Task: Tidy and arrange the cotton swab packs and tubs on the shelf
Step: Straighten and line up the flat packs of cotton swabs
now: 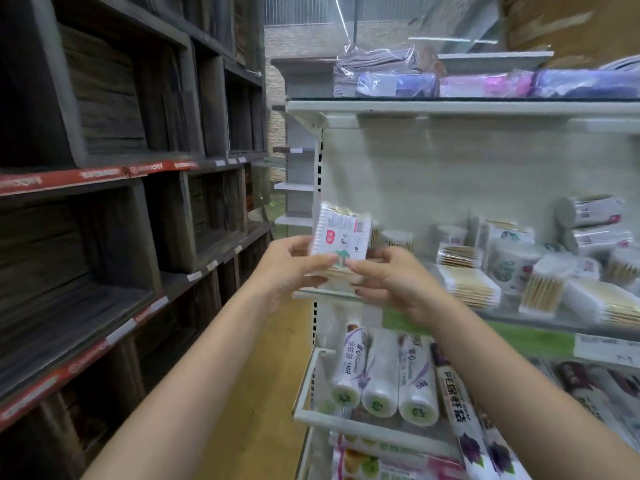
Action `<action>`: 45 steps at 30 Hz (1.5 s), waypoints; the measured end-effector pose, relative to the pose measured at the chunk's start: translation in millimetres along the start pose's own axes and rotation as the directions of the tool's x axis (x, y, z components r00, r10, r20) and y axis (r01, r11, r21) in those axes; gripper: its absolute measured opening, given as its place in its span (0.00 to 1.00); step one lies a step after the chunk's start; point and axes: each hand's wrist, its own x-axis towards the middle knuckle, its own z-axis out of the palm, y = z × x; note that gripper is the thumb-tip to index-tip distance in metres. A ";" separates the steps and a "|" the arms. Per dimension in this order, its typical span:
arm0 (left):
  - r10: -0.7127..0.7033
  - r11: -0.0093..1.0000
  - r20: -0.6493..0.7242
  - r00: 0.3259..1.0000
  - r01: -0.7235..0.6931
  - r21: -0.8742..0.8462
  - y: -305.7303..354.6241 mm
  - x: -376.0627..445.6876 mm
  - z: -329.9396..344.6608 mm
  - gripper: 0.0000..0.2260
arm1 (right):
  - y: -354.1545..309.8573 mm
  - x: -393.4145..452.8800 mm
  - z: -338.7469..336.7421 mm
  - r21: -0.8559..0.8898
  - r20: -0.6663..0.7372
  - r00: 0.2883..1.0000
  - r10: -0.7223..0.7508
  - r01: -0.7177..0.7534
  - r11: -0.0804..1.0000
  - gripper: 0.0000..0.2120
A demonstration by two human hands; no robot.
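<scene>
Flanking the aisle on the left is a dark wooden shelving unit (114, 188) with red price strips along its edges; on the right stands a white metal shelf (460, 110) whose top level carries folded goods in clear and purple plastic wrap (485, 83). On the glass middle shelf (540, 322), well to the right of the hands, lie flat cotton swab packs (467, 284) with wooden sticks, stacked in loose piles, among round swab tubs (509, 263) with printed labels; at least three tubs stand there, and two more cylinders (592, 211) lie on their sides at the far right, one upon the other. The blur keeps the packs from being counted exactly. Below, in a white wire-fronted tray (346, 422), three rolls of plastic food bags (381, 375) lie side by side, with a long boxed roll (457, 407) just beside them on the right.

One white cotton swab pack (341, 239) is held upright in front of the shelf's left end, above a few more packs (341, 275) gathered beneath it. The left hand (294, 268) grips the pack's lower left side, thumb across the front and fingers curled behind. The right hand (391, 282) pinches its lower right corner, its fingers bent round the bundle underneath. Nothing stands between the hands and the shelf.
</scene>
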 end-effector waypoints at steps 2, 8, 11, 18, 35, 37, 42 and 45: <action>0.001 0.994 0.048 0.999 -0.007 0.111 5.5 23.6 -14.5 0.18 | -10.4 18.3 -2.9 -0.173 -0.150 0.981 -0.122 0.095 0.980 0.17; -0.010 0.989 0.058 0.998 0.001 0.150 13.8 77.3 -26.2 0.26 | -35.9 61.2 -19.0 -0.590 -0.222 0.940 -0.258 0.081 0.803 0.22; 0.033 0.983 -0.035 0.999 -0.027 0.180 12.5 100.1 -25.3 0.27 | -41.4 78.3 -22.1 -0.704 -0.206 0.943 -0.262 0.043 0.708 0.21; 0.101 0.984 -0.041 0.994 -0.094 0.154 -18.5 136.4 -16.3 0.24 | -49.0 111.1 -28.8 -0.891 -0.116 0.951 -0.286 0.028 0.453 0.20; 0.098 0.860 -0.060 0.993 -0.054 0.508 -46.5 170.1 3.0 0.20 | -35.6 152.0 -38.5 -0.966 -0.201 0.961 -0.189 -0.163 0.199 0.23; 0.087 0.861 -0.073 0.993 -0.038 0.507 -45.4 170.9 5.5 0.20 | -34.3 154.3 -40.8 -0.964 -0.211 0.958 -0.195 -0.171 0.203 0.23; 0.075 0.859 -0.057 0.996 -0.035 0.511 -41.6 166.0 9.7 0.11 | -30.5 154.9 -43.8 -0.963 -0.196 0.962 -0.192 -0.152 0.224 0.23; 0.060 0.852 -0.070 0.996 -0.015 0.524 -42.5 162.9 8.7 0.14 | -33.2 146.1 -43.8 -0.961 -0.183 0.963 -0.198 -0.132 0.244 0.26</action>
